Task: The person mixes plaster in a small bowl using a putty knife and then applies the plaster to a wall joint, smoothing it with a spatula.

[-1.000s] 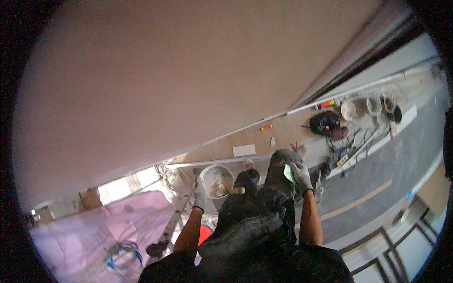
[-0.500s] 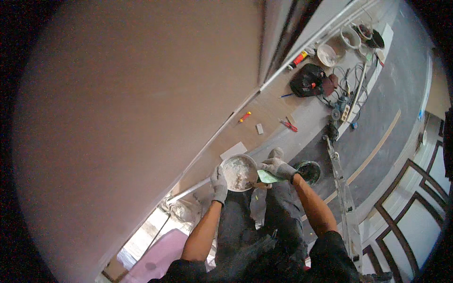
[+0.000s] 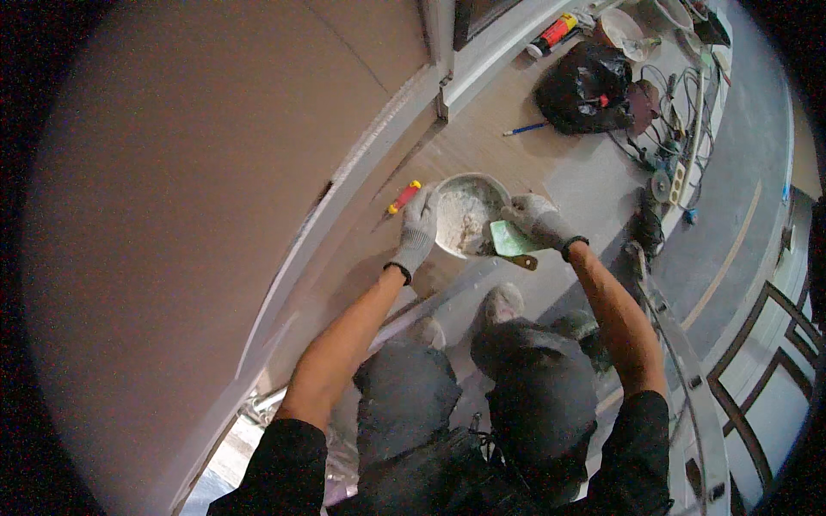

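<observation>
A round pale bucket (image 3: 471,177) with whitish plaster (image 3: 462,217) in it stands in front of my legs, over the wooden boards. My left hand (image 3: 418,225), in a grey glove, clasps its left side; the fingertips are partly hidden against the wall of the bucket. At the right rim is my gloved right hand (image 3: 539,219), fingers closed around a scraper with a pale green blade (image 3: 509,238). The blade hangs over the bucket's near right edge. Beneath it a putty knife's brown handle (image 3: 522,261) sticks out past the rim.
A red and yellow screwdriver (image 3: 403,197) lies left of the bucket. Farther off are a black plastic bag (image 3: 585,88), a blue pencil-like stick (image 3: 525,129), a red and yellow tube (image 3: 552,35) and tangled cables (image 3: 688,95). A metal ladder (image 3: 688,378) runs along my right.
Both hands and the bucket have moved forward, away from my body. My view has shifted, and the pliers and white block on the floor no longer show.
</observation>
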`<state>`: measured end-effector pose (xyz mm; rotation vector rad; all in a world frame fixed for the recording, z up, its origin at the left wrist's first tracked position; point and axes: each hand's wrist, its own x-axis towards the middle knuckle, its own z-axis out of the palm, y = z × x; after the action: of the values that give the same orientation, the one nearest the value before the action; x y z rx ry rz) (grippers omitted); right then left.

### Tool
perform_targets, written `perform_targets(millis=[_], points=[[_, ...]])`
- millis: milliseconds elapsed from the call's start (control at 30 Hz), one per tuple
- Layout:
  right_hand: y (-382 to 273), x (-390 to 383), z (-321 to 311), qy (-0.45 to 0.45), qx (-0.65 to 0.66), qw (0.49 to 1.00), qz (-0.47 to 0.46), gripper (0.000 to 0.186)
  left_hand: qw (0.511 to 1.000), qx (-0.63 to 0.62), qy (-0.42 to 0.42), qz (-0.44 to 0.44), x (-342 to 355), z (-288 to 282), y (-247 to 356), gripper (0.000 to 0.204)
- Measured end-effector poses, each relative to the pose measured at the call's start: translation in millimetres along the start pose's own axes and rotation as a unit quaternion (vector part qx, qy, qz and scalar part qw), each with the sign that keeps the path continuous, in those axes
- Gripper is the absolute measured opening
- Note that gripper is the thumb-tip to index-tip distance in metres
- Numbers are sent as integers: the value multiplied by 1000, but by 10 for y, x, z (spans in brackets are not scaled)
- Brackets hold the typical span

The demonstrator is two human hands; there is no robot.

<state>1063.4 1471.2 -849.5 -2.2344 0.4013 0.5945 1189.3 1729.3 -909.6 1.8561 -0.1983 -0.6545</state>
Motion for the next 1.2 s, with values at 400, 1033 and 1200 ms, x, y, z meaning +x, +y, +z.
perform_targets(millis=[400, 1033, 1200], points=[[673, 523, 384, 16, -89, 996, 3, 45, 970, 141, -39, 192, 1149, 348, -1050, 34], [657, 60, 1055, 74, 34, 988, -134, 46, 916, 312, -42, 248, 82, -217, -926, 53], [267, -215, 1073, -28, 432, 901, 18, 47, 985, 98, -115, 89, -206, -17, -731, 36]])
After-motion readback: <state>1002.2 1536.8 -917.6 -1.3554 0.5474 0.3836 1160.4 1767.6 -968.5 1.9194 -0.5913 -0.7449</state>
